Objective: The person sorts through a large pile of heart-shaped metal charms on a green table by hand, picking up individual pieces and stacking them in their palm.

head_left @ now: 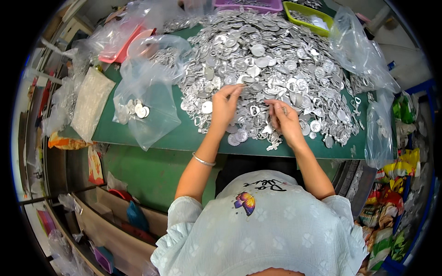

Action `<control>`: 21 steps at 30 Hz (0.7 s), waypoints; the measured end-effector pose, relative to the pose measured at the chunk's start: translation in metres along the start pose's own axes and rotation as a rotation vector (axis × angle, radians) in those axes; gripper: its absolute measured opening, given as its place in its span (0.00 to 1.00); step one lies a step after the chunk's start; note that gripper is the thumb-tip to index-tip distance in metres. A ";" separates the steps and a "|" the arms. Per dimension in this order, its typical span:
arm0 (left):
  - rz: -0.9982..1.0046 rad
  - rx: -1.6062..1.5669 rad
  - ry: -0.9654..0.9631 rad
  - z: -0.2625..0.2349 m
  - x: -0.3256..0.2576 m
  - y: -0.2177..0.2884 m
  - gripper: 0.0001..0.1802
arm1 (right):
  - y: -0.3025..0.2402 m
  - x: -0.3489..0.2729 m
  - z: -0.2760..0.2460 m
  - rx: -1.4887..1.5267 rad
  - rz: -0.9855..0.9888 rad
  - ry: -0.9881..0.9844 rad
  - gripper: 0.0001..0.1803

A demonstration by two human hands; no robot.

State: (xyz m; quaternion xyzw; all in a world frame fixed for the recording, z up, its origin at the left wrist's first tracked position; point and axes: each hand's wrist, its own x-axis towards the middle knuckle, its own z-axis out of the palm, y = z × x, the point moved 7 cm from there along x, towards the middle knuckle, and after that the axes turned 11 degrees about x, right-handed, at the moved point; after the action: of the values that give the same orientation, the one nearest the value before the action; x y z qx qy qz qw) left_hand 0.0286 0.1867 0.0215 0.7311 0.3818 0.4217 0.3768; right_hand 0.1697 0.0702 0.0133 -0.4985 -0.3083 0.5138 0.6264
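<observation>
A large heap of flat silver-coloured metal pieces (271,60) covers the middle of the green table (184,133); many are round like medallions, some look like keychain or bottle-opener shapes. At the heap's near side, my left hand (224,106) has thumb and fingertips pinched together against the pieces; what lies between them is too small to make out. A silver bangle (203,159) circles my left wrist. Just to the right, my right hand (286,120) hovers over the heap's near edge, fingers bent and apart, the forefinger pointing left.
A clear plastic bag (156,110) with several round pieces lies left of the heap. A red tray (122,48), a purple basket (248,5) and a yellow-green basket (308,17) stand farther back. More clear bags (359,50) lie at right; colourful packages (391,184) fill a rack beside the table.
</observation>
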 end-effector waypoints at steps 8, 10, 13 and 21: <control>0.219 0.165 0.012 0.019 -0.024 0.072 0.09 | 0.013 0.002 0.004 0.610 0.142 0.014 0.23; 0.333 0.228 -0.105 0.041 -0.038 0.088 0.11 | 0.021 0.002 0.007 0.885 0.246 0.123 0.19; 0.506 0.332 -0.171 0.059 -0.053 0.108 0.15 | 0.029 -0.003 -0.009 1.030 0.375 0.235 0.13; 0.350 0.354 -0.217 0.053 -0.065 0.084 0.20 | -0.019 -0.040 -0.094 1.314 0.245 -0.026 0.08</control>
State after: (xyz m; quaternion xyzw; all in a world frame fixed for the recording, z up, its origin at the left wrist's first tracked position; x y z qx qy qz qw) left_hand 0.0736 0.0818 0.0547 0.8815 0.2747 0.3261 0.2031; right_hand 0.2491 0.0037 0.0067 -0.0384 0.1203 0.6682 0.7332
